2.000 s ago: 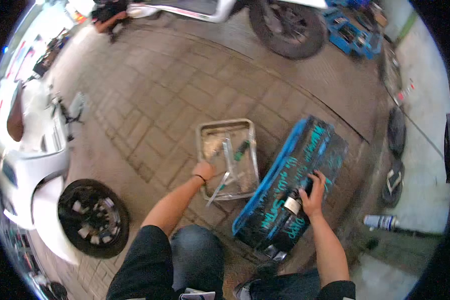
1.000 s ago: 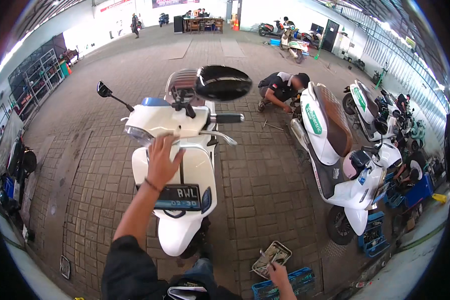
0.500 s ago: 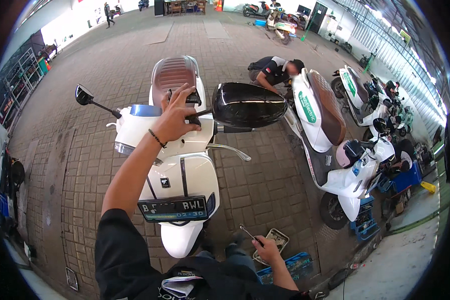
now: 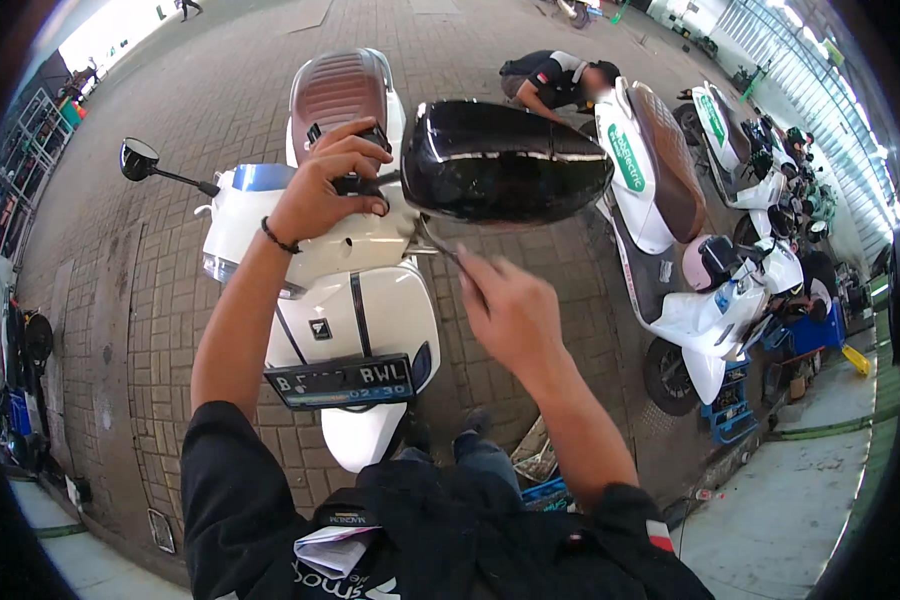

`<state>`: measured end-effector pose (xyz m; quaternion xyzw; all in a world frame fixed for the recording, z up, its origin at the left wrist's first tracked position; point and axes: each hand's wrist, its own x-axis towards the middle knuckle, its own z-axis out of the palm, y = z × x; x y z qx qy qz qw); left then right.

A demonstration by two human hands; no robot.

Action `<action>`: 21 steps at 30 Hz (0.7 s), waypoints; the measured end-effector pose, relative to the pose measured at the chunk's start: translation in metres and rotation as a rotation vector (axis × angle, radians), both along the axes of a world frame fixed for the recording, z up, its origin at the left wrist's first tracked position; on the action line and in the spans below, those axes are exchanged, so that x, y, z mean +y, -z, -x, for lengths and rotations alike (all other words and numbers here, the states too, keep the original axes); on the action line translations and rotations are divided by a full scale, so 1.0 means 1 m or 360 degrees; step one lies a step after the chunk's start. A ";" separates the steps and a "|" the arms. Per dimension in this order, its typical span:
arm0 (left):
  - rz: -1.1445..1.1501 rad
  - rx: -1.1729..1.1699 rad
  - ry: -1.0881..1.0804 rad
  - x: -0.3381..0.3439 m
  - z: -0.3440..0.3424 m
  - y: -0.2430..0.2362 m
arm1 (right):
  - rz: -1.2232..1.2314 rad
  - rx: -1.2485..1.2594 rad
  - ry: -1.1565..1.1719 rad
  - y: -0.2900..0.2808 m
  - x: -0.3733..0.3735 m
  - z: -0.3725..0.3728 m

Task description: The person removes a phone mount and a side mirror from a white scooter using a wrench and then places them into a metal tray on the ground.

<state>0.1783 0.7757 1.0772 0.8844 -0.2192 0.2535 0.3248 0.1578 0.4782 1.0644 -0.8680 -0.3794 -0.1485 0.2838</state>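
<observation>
A white scooter (image 4: 300, 345) stands before me, its black side mirror (image 4: 505, 165) jutting to the right from the handlebar. My left hand (image 4: 330, 185) is closed round the mirror's stem where it meets the handlebar. In my closed right hand (image 4: 510, 305) is a metal wrench (image 4: 435, 238), its head up against the handlebar just below the mirror. Most of its handle is hidden in my fingers. The other side mirror (image 4: 140, 160), on a long black stem, stands out at the far left of the handlebar.
A co-worker (image 4: 555, 85) crouches beside another white scooter (image 4: 630, 180) on the right. More scooters line that side, with a blue tool crate (image 4: 732, 405) near them. By my feet lie a metal tray (image 4: 536, 455) and a blue tool box (image 4: 548, 495). Paving (image 4: 120, 330) covers the floor.
My right hand has come up from beside the metal tray, carrying the wrench to the handlebar. My left hand has closed its spread fingers on the mirror stem. The view has tilted downward.
</observation>
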 end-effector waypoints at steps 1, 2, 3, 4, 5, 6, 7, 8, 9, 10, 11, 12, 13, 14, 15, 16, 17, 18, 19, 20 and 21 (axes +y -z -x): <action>-0.0001 0.0029 0.0050 -0.003 -0.006 0.000 | 0.0022 -0.0005 0.0041 0.000 0.008 -0.009; -0.0013 0.0062 0.0071 -0.002 -0.006 -0.001 | 0.0033 -0.0005 0.0052 0.000 0.019 -0.015; 0.0008 0.0084 0.0101 0.002 -0.004 -0.003 | 0.0040 -0.0017 0.0047 0.002 0.027 -0.020; 0.0020 0.0103 0.0142 0.004 -0.003 -0.003 | 0.0008 -0.0017 0.0035 0.005 0.028 -0.020; 0.0032 0.0121 0.0185 0.004 -0.002 -0.004 | -0.0024 -0.0017 0.0025 0.007 0.028 -0.019; 0.0006 0.0132 0.0166 0.007 -0.001 -0.005 | -0.0051 -0.0019 0.0012 0.009 0.030 -0.018; -0.0020 0.0143 0.0148 0.008 -0.001 -0.005 | -0.0056 -0.0003 0.0005 0.012 0.032 -0.016; -0.0045 0.0153 0.0132 0.009 0.000 -0.005 | -0.0061 0.0012 0.0000 0.014 0.034 -0.014; -0.0040 0.0154 0.0125 0.008 0.000 -0.005 | -0.0075 0.0025 0.0001 0.016 0.037 -0.012; -0.0034 0.0154 0.0118 0.007 -0.001 -0.004 | -0.0057 0.0034 0.0033 0.018 0.040 -0.010; -0.0029 0.0155 0.0111 0.006 -0.001 -0.003 | -0.0038 0.0042 0.0066 0.019 0.044 -0.008; -0.0003 0.0142 0.0087 0.006 -0.001 -0.003 | -0.0022 0.0039 0.0093 0.017 0.048 -0.007; 0.0024 0.0130 0.0062 0.004 0.000 -0.002 | 0.0000 0.0049 0.0128 0.015 0.053 -0.004; 0.0050 0.0118 0.0038 0.004 0.000 -0.001 | 0.0022 0.0059 0.0163 0.012 0.058 -0.001; 0.0070 0.0136 0.0030 0.004 0.000 0.000 | 0.0041 0.0081 0.0195 0.013 0.060 0.001; 0.0090 0.0154 0.0022 0.005 -0.001 0.001 | 0.0066 0.0042 0.0193 0.014 0.061 0.001; 0.0110 0.0172 0.0013 0.006 -0.001 0.002 | 0.0091 0.0004 0.0192 0.014 0.060 -0.001; 0.0042 0.0107 0.0032 0.002 -0.003 0.001 | 0.0116 -0.0033 0.0198 0.015 0.058 -0.004; -0.0021 0.0036 0.0045 -0.001 -0.001 -0.003 | 0.0148 -0.0196 0.0177 0.012 0.054 -0.014; -0.0085 -0.0036 0.0056 -0.001 0.000 -0.004 | 0.0179 -0.0357 0.0154 0.006 0.049 -0.029; -0.0102 -0.0033 0.0039 0.001 0.000 -0.003 | 0.0209 -0.0516 0.0126 0.001 0.046 -0.037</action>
